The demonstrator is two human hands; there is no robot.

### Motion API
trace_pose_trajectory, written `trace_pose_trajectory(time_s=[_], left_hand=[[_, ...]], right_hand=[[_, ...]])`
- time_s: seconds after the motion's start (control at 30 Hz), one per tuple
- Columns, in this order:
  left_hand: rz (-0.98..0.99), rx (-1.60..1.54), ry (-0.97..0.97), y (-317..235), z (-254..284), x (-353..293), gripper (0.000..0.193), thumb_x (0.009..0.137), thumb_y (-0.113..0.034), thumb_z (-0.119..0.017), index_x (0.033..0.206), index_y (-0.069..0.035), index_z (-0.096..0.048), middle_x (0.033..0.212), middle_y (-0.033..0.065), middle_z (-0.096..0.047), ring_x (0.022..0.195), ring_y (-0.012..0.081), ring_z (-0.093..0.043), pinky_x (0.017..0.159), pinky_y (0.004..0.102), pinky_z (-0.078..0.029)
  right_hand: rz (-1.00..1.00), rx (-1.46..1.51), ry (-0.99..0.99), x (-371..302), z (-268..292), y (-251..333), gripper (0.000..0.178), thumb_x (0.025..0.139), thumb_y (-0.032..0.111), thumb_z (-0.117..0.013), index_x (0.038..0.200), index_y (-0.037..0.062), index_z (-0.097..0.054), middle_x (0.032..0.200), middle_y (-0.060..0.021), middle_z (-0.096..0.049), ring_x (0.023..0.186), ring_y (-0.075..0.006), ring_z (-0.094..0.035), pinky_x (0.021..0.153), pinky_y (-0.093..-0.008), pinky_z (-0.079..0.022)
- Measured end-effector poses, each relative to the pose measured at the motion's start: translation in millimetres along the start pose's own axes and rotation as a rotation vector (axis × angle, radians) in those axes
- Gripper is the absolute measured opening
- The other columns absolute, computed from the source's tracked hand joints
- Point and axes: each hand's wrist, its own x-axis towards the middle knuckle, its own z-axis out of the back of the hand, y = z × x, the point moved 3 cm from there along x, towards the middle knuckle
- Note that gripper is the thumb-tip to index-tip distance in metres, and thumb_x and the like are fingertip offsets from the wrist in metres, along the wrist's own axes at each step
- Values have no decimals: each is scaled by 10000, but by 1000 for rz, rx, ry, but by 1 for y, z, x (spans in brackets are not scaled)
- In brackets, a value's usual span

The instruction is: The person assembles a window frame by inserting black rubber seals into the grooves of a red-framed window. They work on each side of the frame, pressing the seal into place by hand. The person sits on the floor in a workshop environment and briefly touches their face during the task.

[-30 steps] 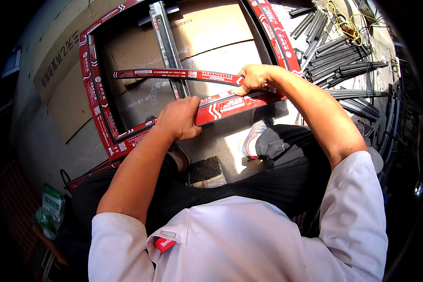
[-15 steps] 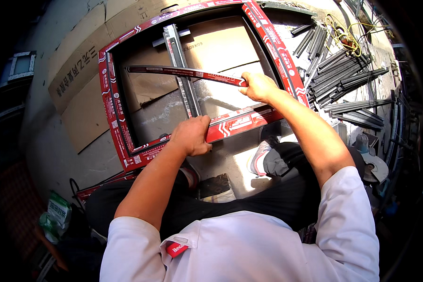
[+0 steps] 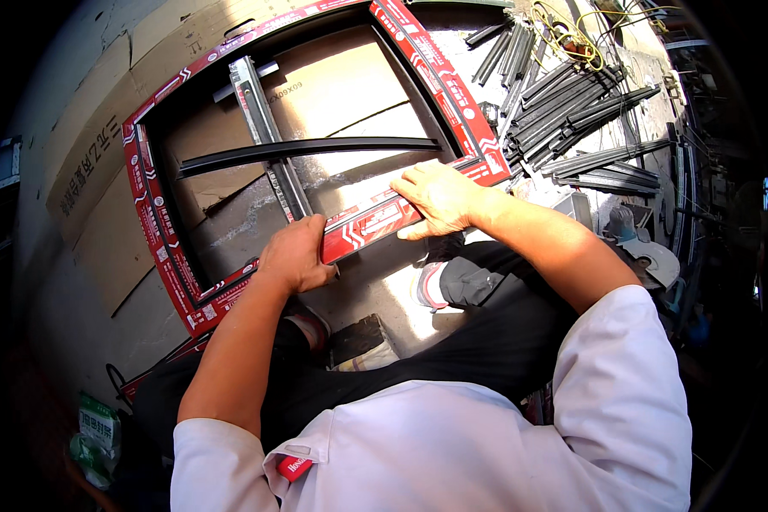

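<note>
We log both hands grasping the red frame point(image 3: 435, 81). Left hand point(image 3: 294, 254) is clenched over the middle of its near edge, knuckles up. Right hand point(image 3: 444, 200) straddles that same edge, nearer the frame's near right corner: fingers over the top, thumb on the near side.

We have the black strip point(image 3: 333, 145) released by both hands. It runs left to right inside the frame outline, crossing above the metal bar point(image 3: 263, 119), its right end close to the frame's right edge. We cannot tell whether it touches the bar. Strip is slightly bowed, dark side up.

We put the frame on the floor point(image 3: 350, 290), with cardboard point(image 3: 337, 81) showing through its opening and more past its left edge. Beyond the right edge we get a heap of dark profiles point(image 3: 563, 111), yellow cord point(image 3: 582, 49) at its far end.
</note>
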Motion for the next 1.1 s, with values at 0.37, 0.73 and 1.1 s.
trace_pose_trajectory(time_s=[0.37,0.73,1.1], left_hand=[[-2,10,5,2,-4,4,601,737,-344,-852,1179,-29,-594,1184,240,-698,1169,461,-660,1015,513,-542],[-33,25,-13,-1,-2,2,537,739,-300,-827,1132,-26,-583,1160,236,-688,1157,465,-653,1001,521,-535],[-56,14,-32,0,-7,4,558,734,-286,-848,1143,-16,-580,1157,237,-682,1156,468,-648,999,520,-535]], right_hand=[[-120,-45,62,7,-7,6,700,733,424,-958,1197,40,-601,1127,-168,-647,1100,-352,-626,949,-475,-483],[-143,97,245,20,1,0,728,714,424,-967,1185,16,-593,1106,-184,-634,1089,-390,-622,947,-502,-490],[-77,-12,185,17,-14,-4,697,733,365,-956,1191,18,-560,1133,-189,-625,1092,-377,-621,933,-499,-491]])
